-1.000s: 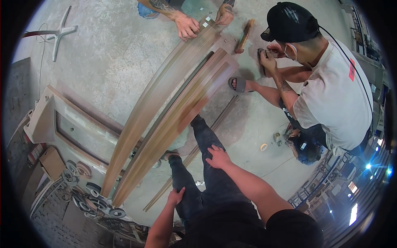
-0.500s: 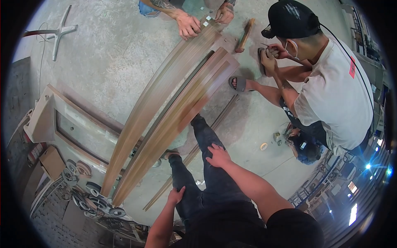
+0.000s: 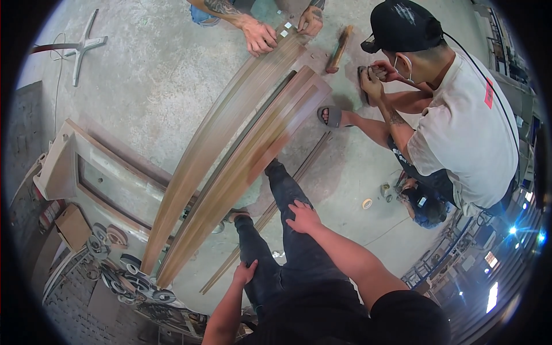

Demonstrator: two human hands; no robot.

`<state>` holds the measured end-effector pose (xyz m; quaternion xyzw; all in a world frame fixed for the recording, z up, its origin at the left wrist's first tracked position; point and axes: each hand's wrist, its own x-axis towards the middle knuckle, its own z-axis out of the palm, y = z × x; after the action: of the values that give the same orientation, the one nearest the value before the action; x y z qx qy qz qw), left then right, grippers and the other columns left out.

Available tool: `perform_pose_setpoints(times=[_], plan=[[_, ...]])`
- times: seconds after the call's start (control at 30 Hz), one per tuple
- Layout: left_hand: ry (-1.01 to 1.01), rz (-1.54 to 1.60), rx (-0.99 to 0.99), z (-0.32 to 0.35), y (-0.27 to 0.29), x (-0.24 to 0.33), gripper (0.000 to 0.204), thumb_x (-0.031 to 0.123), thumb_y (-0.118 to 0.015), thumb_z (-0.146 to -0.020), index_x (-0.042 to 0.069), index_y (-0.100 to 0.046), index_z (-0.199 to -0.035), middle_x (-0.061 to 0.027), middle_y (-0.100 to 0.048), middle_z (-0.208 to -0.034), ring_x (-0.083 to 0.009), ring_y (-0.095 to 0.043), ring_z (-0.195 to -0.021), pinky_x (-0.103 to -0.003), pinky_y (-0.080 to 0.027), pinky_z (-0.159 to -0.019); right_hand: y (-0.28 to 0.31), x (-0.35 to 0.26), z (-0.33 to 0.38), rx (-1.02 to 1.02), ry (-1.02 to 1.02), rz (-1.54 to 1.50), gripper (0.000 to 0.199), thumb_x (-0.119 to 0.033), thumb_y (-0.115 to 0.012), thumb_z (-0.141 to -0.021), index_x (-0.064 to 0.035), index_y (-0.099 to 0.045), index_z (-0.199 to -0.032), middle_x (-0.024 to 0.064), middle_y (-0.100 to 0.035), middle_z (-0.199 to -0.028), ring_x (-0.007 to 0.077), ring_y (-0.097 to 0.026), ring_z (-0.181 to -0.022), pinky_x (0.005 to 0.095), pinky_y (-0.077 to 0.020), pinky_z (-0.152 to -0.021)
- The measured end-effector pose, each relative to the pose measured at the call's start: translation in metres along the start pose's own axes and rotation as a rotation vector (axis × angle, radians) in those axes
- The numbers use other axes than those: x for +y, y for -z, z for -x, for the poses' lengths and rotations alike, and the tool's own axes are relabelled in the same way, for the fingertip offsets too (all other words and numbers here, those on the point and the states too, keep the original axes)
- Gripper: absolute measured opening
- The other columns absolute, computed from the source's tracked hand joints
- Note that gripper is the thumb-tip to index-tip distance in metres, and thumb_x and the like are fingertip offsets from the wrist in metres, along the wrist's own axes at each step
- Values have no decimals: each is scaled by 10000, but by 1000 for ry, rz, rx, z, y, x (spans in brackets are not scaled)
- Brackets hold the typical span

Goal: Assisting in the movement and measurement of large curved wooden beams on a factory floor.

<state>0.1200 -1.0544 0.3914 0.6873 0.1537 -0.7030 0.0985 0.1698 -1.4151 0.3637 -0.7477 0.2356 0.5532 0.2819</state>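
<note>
The person's own legs in dark blue jeans (image 3: 287,241) stretch out over the grey concrete floor (image 3: 144,86), one foot almost against the long brown wooden frame pieces (image 3: 241,149) that lie side by side and run from the lower left toward the top of the view. The denim looks dusty and creased at the knees. The right hand (image 3: 303,217) lies flat on the right thigh, fingers loosely spread and holding nothing. The left hand (image 3: 246,272) rests on the left thigh with its fingers curled over the cloth, empty too. A thin wooden strip (image 3: 270,215) lies on the floor under the legs. Across the frame pieces, a crouching person in a white T-shirt (image 3: 466,132) and black cap presses both hands on a small block (image 3: 371,72), just beside a wooden-handled hammer (image 3: 338,49). At the far end, another person's two hands (image 3: 261,35) press on the timber. A pale door frame (image 3: 86,172) lies to the left.
</note>
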Motion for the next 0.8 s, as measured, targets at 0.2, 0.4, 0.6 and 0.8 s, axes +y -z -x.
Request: perform_pose_setpoints(times=[0.2,0.4,0.6,0.8], plan=[[1,2,0,0,-1,1,993,761,-538,-866,-89,-518,-1380,-321,-593,-1328,-428,-562,-1278,-450,-449,-1079,-2,2,0,21,12,14,704,-452,-683,-893,-172,-465,-1501,83,-357,-1610,323,-380,-1454,535,-351,-1168],[-3,-12,-4,-1,-3,-1,986,761,-533,-869,-91,-531,-1367,-324,-597,-1318,-430,-565,-1273,-451,-450,-1077,-2,3,1,30,14,16,707,-453,-687,-889,-177,-466,-1501,82,-361,-1608,328,-380,-1454,532,-351,-1168],[-13,-10,6,-2,-5,-1,983,761,-532,-870,-88,-532,-1366,-326,-589,-1326,-428,-558,-1280,-450,-450,-1078,-3,5,0,32,14,10,705,-452,-685,-888,-180,-468,-1501,82,-362,-1607,333,-379,-1453,517,-347,-1175],[21,-30,-8,0,-4,2,982,757,-532,-872,-83,-523,-1381,-318,-584,-1339,-427,-552,-1288,-449,-444,-1087,-2,4,-1,26,10,21,703,-451,-682,-889,-178,-469,-1501,80,-359,-1610,322,-375,-1458,509,-341,-1182]])
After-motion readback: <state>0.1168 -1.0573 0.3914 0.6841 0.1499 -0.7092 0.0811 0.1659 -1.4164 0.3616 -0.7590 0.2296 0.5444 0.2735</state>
